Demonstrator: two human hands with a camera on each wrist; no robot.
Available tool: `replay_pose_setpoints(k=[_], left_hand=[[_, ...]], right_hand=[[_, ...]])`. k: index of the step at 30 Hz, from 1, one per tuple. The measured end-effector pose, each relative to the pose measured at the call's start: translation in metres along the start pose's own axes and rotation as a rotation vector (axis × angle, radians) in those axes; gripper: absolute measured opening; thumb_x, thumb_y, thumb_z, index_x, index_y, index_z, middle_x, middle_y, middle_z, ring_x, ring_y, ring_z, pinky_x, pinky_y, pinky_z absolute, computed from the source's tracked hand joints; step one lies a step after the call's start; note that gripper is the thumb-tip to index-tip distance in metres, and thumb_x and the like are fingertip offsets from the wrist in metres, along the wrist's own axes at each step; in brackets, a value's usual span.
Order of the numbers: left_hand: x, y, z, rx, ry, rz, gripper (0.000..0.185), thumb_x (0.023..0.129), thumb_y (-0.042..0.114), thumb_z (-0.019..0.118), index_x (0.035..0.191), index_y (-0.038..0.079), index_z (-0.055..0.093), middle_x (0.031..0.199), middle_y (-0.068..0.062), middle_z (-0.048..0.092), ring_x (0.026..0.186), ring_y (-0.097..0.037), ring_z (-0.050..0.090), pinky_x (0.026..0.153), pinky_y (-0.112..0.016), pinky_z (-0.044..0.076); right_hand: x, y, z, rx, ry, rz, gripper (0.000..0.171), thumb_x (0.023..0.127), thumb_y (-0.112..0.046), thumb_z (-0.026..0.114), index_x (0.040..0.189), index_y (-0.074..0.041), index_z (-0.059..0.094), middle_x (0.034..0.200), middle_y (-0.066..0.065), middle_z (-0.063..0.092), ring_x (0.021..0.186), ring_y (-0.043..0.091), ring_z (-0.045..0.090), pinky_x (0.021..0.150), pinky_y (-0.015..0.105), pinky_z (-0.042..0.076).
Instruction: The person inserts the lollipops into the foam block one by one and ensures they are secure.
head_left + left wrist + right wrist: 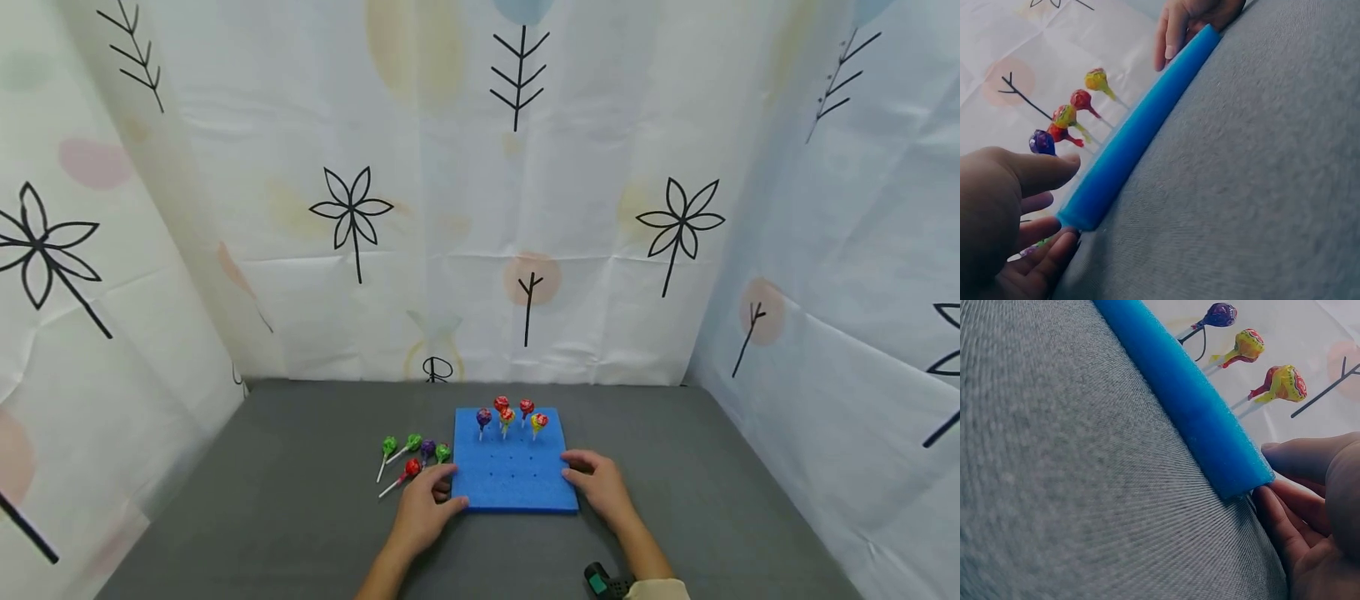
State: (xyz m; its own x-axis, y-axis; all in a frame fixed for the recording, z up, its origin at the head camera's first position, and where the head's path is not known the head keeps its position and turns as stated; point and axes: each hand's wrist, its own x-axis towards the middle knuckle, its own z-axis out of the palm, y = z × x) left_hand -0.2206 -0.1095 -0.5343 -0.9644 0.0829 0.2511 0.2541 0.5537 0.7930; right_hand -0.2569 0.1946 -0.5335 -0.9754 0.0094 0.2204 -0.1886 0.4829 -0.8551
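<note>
A blue foam board (516, 492) with rows of small holes lies on the grey table. Several lollipops stand upright by their sticks in its far part: a purple one (483, 417), red ones (527, 407) and yellow-and-red ones (539, 422). My left hand (423, 510) holds the board's left edge, thumb near the front corner and fingers along the side. Opposite it, my right hand (600, 483) grips the right edge between thumb (1297, 456) and fingers. Neither hand touches a lollipop in the board.
Loose lollipops lie left of the board, close to my left hand: green ones (389, 446), a purple one (427, 448) and a red one (412, 468). A dark device (602, 582) with a green patch is beside my right sleeve. Patterned white curtains (450, 208) surround the table.
</note>
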Motion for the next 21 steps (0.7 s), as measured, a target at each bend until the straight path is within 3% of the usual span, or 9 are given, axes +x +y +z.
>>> replay_pose_setpoints(k=[6,14,21], left_hand=[[0.001,0.004,-0.007,-0.040,-0.055,-0.032,0.051,0.080,0.023,0.080,0.124,0.003,0.064,0.114,-0.013,0.062,0.092,-0.022,0.063,0.077,-0.039,0.054],[0.005,0.006,-0.019,-0.125,-0.143,-0.004,0.050,0.084,0.020,0.077,0.125,-0.002,0.061,0.117,-0.020,0.063,0.093,-0.026,0.066,0.074,-0.036,0.054],[0.011,0.006,-0.026,-0.103,-0.179,0.002,0.043,0.087,0.022,0.074,0.122,-0.001,0.063,0.116,-0.018,0.065,0.094,-0.027,0.067,0.075,-0.037,0.055]], right_hand=[[-0.001,-0.001,-0.001,-0.023,-0.002,0.015,0.023,0.085,-0.003,0.073,0.108,-0.003,0.072,0.104,0.009,0.069,0.095,0.024,0.063,0.083,0.041,0.051],[-0.002,-0.003,-0.005,-0.038,-0.024,0.015,0.026,0.084,-0.004,0.074,0.110,-0.002,0.071,0.105,0.009,0.068,0.093,0.023,0.063,0.080,0.037,0.052],[-0.001,-0.002,-0.005,-0.038,-0.040,0.001,0.026,0.085,-0.005,0.073,0.111,-0.002,0.070,0.105,0.010,0.068,0.095,0.024,0.063,0.081,0.039,0.052]])
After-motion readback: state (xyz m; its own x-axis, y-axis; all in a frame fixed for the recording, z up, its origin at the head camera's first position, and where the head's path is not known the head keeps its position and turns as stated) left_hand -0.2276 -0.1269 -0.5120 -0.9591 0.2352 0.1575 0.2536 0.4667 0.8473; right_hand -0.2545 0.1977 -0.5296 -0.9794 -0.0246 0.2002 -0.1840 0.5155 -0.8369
